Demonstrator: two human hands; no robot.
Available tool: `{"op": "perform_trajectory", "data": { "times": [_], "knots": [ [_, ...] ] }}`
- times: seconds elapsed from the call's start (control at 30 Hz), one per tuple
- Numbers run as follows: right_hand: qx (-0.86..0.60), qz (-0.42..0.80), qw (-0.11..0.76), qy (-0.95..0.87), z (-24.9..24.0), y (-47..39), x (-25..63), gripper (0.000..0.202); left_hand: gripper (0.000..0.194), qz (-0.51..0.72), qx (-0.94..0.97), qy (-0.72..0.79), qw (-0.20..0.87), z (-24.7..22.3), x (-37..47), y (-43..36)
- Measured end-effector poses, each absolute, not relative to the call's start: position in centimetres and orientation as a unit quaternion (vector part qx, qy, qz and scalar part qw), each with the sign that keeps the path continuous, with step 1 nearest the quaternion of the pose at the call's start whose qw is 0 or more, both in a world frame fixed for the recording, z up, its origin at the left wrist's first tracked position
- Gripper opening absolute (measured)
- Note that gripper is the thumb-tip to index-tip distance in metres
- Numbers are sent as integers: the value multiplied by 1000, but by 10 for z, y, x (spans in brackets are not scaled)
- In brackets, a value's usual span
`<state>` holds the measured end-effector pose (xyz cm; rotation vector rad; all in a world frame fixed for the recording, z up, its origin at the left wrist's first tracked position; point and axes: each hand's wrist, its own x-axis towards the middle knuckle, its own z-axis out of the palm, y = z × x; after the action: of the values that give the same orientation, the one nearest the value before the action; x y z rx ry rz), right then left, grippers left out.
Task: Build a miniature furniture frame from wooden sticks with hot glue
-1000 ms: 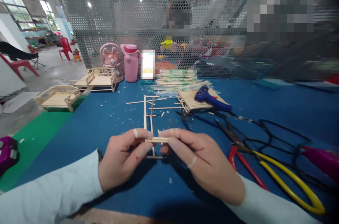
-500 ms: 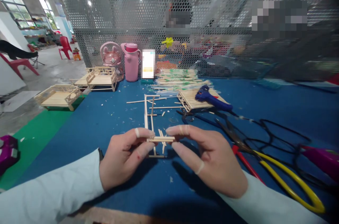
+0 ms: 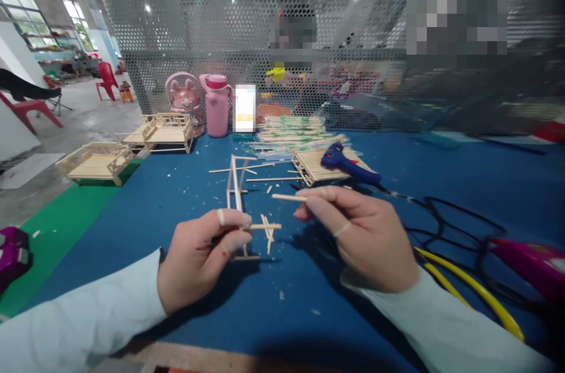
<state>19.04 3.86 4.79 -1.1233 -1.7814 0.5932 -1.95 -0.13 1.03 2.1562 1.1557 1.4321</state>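
Between thumb and fingertips, my left hand (image 3: pixel 205 255) pinches a short wooden stick (image 3: pixel 269 226) that points right. My right hand (image 3: pixel 359 232), higher and further right, grips another thin wooden stick (image 3: pixel 286 197) whose free end points left. Behind my left fingers stands a slender frame of glued sticks (image 3: pixel 233 190), partly hidden by that hand. Several loose short stick pieces (image 3: pixel 267 237) lie on the blue table just past the held left stick. A blue glue gun (image 3: pixel 348 164) rests on a flat slatted wooden piece (image 3: pixel 304 168) beyond my right hand.
Small wooden furniture models (image 3: pixel 95 162) stand at the left. A pink bottle (image 3: pixel 217 108), a phone (image 3: pixel 245 108) and bundled sticks (image 3: pixel 291 132) line the back, before a perforated metal screen (image 3: pixel 198 20). Yellow-handled cutters (image 3: pixel 477 285) and a black cable (image 3: pixel 459 214) lie right.
My hands have drawn apart; the two sticks held side by side between them are now separate, one in each hand. My right hand has risen slightly. The view has shifted a little.
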Motion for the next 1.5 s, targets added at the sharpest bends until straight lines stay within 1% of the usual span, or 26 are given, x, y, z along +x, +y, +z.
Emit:
{"op": "perform_trajectory", "data": {
  "times": [0.07,0.1,0.17,0.2,0.27,0.33,0.4,0.47,0.53,0.6,0.63,0.67,0.7,0.77,0.83,0.87,0.93,1.03,1.17,1.23,1.33,1.43,1.5],
  "knots": [
    [-466,239,484,-701,48,48,195,17,9,469,786,396,76,20,-26,0],
    [-469,240,493,-692,47,52,197,20,11,433,809,395,34,25,-31,2],
    [-474,243,501,-682,46,60,200,24,15,338,850,402,-40,35,-41,8],
    [-475,245,501,-681,44,63,201,24,18,272,865,417,-60,38,-45,11],
    [-471,251,497,-685,41,66,201,24,25,151,886,432,-75,44,-54,21],
    [-458,258,484,-700,36,67,199,23,27,62,897,433,-70,46,-60,30],
    [-445,260,458,-724,31,67,196,23,24,-2,901,430,-66,47,-63,37],
    [-428,248,421,-760,26,66,195,23,20,-34,900,431,-59,49,-62,38],
    [-393,215,383,-808,23,64,194,21,21,-24,888,455,-58,51,-57,33],
    [-341,166,347,-858,22,61,195,20,35,29,862,502,-68,52,-47,21],
    [-314,140,331,-879,22,59,195,19,36,65,846,524,-72,52,-41,14],
    [-288,115,318,-896,22,56,194,19,32,111,837,531,-68,50,-33,8],
    [-267,91,309,-908,22,51,194,20,30,160,836,523,-46,48,-25,1],
    [-245,40,304,-920,21,40,193,22,37,216,835,504,39,41,-7,-8],
    [-249,-18,312,-917,19,26,194,25,39,214,837,485,138,32,9,-12],
    [-256,-44,315,-913,18,19,196,27,36,201,841,466,187,28,15,-12],
    [-272,-72,325,-903,15,5,203,28,31,205,848,416,255,21,25,-9],
    [-318,-68,334,-885,12,-13,215,24,27,224,859,338,313,15,35,-1],
    [-394,-35,323,-860,9,-27,224,26,32,256,844,294,368,5,46,3],
    [-426,-18,309,-850,6,-32,221,28,35,267,835,300,376,-1,47,1],
    [-457,12,286,-842,4,-36,212,29,37,272,837,309,359,-7,41,-3],
    [-466,62,255,-845,9,-31,215,27,39,294,834,309,349,-9,34,-5],
    [-530,72,231,-813,14,-20,231,29,40,325,809,316,374,-10,33,-5]
  ]
}}
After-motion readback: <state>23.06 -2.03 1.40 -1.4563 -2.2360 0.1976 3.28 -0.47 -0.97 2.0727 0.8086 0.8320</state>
